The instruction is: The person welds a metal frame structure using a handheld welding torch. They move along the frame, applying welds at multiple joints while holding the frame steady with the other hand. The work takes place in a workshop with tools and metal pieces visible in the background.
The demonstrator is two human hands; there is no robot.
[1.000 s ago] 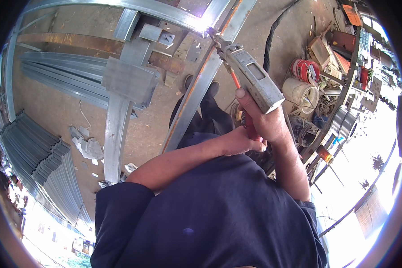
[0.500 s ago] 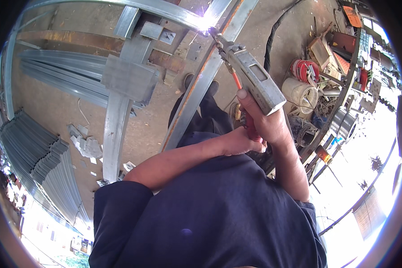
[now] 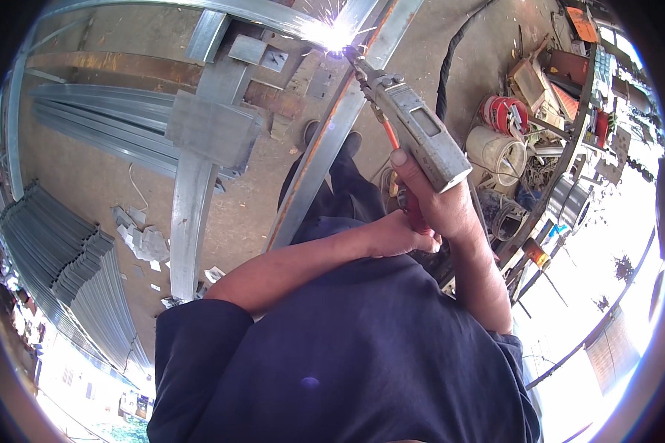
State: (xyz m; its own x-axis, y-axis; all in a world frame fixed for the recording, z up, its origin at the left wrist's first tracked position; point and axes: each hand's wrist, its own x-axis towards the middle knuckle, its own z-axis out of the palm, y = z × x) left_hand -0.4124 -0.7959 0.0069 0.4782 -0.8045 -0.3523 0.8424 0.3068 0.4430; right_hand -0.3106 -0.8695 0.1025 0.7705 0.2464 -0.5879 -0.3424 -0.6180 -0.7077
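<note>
1. Grey metal is angling across the upper centre of the frame: a boxy tool with a rectangular slot is pointing its narrow tip up and left, toward a white glare.
2. Sparks are flying from that glare, where a galvanised beam is running in from the upper left.
3. The right hand, right of centre, is gripping the tool's lower end; its thumb is lying along the side, and how its other fingers are set I cannot tell.
4. The left hand, at the centre, is curling its fingers around the low end of a red handle; most fingertips are hiding from view.
5. An orange rod is showing beside the tool.
6. A rust-seamed beam is slanting past the tool's left side.
7. Buckets are standing at the right, near a black hose.
</note>
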